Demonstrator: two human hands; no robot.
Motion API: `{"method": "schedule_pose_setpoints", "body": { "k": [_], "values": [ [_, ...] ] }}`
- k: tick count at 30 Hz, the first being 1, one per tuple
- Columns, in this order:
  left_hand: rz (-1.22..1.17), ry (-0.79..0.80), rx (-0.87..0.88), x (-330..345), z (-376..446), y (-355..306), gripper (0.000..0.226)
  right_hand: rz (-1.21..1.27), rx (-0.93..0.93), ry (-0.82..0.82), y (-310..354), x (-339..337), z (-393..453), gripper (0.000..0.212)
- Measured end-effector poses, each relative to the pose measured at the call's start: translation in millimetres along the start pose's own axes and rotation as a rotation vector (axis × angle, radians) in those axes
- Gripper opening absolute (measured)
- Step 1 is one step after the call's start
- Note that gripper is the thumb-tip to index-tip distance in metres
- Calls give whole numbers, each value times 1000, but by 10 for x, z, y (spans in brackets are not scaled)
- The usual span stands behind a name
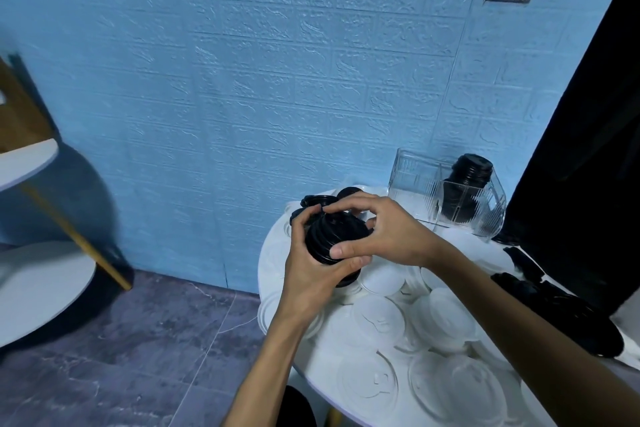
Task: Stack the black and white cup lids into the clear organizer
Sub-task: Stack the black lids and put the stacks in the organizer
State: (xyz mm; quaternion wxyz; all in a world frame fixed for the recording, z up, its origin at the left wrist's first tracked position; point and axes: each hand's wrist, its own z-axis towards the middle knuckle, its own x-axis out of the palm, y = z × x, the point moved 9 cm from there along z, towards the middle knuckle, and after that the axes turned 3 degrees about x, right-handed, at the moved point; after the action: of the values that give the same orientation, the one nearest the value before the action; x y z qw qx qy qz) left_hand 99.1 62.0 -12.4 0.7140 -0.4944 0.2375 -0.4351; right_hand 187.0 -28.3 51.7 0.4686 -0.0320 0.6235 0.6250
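A stack of black cup lids is held above the round white table, tilted on its side. My left hand grips it from below and my right hand curls round it from above. The clear organizer stands at the table's back; its right compartment holds a tall stack of black lids, its left compartment looks empty. Several white lids lie spread over the table. More loose black lids lie behind my hands.
A blue textured wall rises right behind the table. A black curtain hangs at the right, with dark items on the table edge below it. A white two-tier stand sits at the left over the grey floor.
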Motion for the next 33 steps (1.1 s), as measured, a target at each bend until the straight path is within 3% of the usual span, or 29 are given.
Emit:
{"method": "schedule_pose_setpoints", "body": {
  "k": [10,14,16,18,22,27,30,33],
  "values": [
    [77,-21,8,-62,-21,55,89,53,38,74,-29,118,11,81],
    [75,-49,10,-91,22,31,77,195,137,-97,-184,-142,174,48],
    [62,-57,8,-123,52,25,74,91,205,-223,-387,-346,271,34],
    [50,-59,4,-158,84,43,74,-57,271,-242,-643,-444,344,32],
    [52,-55,-1,-195,127,77,74,-345,381,-100,-1094,-336,377,49],
    [50,-46,-13,-200,156,117,74,-453,451,74,-1279,-85,367,81],
    [47,-45,-27,-202,159,119,74,-622,443,105,-1312,-43,411,79],
    [52,-46,-29,-215,164,108,73,-610,420,70,-1243,-64,411,75]
  ]
}}
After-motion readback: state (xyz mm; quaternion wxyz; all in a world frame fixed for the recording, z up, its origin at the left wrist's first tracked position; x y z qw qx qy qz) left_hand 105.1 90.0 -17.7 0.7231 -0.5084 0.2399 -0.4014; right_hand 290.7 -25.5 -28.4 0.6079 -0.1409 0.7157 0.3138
